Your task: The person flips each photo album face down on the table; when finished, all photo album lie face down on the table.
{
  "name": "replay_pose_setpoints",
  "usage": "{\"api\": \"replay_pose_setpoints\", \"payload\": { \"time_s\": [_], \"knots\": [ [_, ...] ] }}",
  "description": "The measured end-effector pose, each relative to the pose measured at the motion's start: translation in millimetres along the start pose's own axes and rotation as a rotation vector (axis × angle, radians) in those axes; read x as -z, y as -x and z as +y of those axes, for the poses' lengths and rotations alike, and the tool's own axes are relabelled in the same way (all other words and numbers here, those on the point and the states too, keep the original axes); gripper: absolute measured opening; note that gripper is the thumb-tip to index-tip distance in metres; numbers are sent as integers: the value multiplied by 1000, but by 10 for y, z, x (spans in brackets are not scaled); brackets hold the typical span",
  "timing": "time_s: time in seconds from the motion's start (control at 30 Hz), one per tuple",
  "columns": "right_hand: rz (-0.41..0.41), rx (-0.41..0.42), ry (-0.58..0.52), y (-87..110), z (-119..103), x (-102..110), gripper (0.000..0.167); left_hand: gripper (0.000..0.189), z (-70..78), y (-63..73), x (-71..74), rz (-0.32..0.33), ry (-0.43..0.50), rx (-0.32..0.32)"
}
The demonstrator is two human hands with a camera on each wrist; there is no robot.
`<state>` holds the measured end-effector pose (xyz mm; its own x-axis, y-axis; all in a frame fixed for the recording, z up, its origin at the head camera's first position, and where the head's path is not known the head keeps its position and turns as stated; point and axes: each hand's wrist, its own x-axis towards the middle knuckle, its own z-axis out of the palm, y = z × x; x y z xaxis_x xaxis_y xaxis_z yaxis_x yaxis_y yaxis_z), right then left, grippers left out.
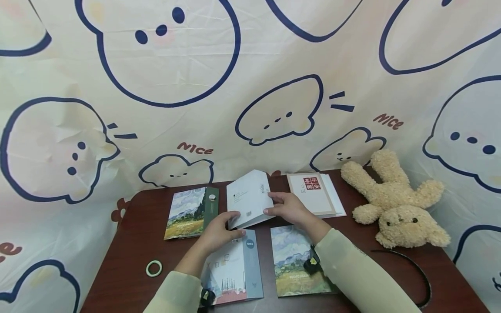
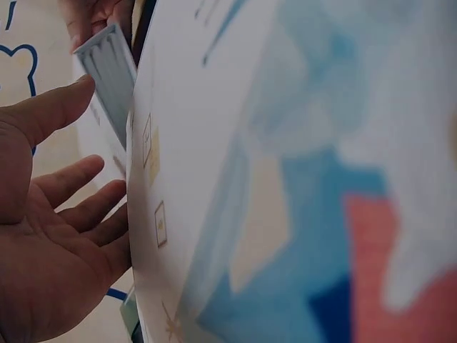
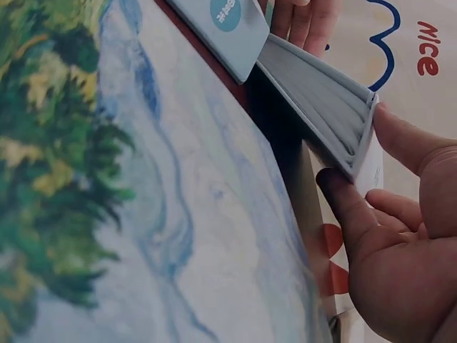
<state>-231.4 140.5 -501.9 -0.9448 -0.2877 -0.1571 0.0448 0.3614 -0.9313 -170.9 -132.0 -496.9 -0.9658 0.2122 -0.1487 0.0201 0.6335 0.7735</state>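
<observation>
A white album (image 1: 250, 198), back cover with a barcode toward me, stands tilted and slightly parted near the back of the table. My right hand (image 1: 289, 208) pinches its right edge, thumb and fingers at the cover's corners in the right wrist view. Beside its lower left corner is my left hand (image 1: 219, 230), thumb and fingers spread apart. The page edges of the white album (image 3: 321, 100) fan out between the covers. Under the left hand lies a pale blue-and-white album (image 1: 235, 274); a landscape-painted album (image 1: 291, 256) lies under the right forearm.
Another landscape album with a green spine (image 1: 189, 213) lies at back left. A cream album with red characters (image 1: 313, 195) sits at back right. Right of it lies a plush bear (image 1: 399, 204), with a black strap (image 1: 419, 269) below. A pale green ring (image 1: 154, 268) is at left.
</observation>
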Motion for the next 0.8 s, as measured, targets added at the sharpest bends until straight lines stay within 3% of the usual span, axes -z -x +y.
{"api": "replay_pose_setpoints", "payload": {
  "time_s": [0.3,0.8],
  "knots": [
    [-46,-31,63,-43,112,-31,75,68,-45,-12,36,-18,-13,-4],
    [-25,-34,161,-54,74,-93,71,70,-51,10,87,-42,-37,19]
  ]
}}
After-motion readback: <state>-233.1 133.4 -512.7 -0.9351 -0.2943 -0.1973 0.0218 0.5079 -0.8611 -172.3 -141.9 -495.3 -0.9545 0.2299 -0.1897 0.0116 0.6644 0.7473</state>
